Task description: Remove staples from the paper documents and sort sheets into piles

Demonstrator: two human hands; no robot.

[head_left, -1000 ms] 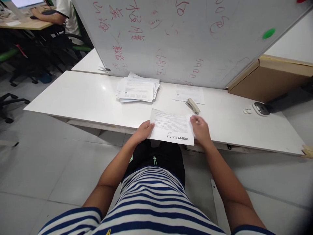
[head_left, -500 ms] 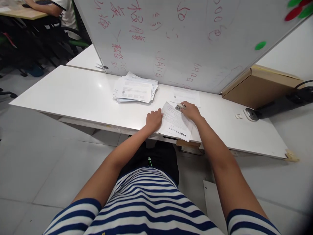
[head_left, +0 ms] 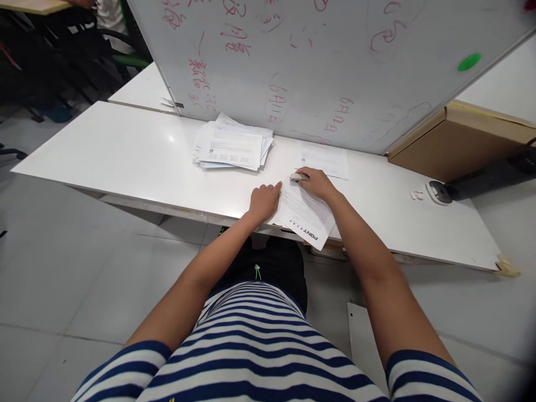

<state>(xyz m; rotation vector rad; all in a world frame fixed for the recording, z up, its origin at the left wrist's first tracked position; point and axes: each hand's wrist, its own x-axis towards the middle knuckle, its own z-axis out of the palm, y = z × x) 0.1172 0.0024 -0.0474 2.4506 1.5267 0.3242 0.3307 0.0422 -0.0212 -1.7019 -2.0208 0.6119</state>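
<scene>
A printed paper (head_left: pixel 307 215) with "PONY" at its lower end lies askew on the white table, its near corner jutting past the front edge. My left hand (head_left: pixel 265 202) is at the paper's left edge, its index finger stretched toward the upper-left corner and the other fingers curled; the thumb is mostly hidden. In my right hand (head_left: pixel 317 182) is a small grey stapler (head_left: pixel 298 177), closed in by the fingers and reaching over that same corner. Whether its jaws are pressed together cannot be made out.
Left of my hands stands a loose stack of printed papers (head_left: pixel 234 148). Another sheet (head_left: pixel 324 160) lies behind my right hand. A whiteboard (head_left: pixel 310 67) rises along the back. To the right are a cardboard box (head_left: pixel 444 139), small white pieces (head_left: pixel 416 195) and a round-based device (head_left: pixel 439 192).
My right hand has moved left with the stapler, onto the paper's upper-left corner. My left index finger has straightened. The paper has shifted slightly toward me, and the view has tilted a little.
</scene>
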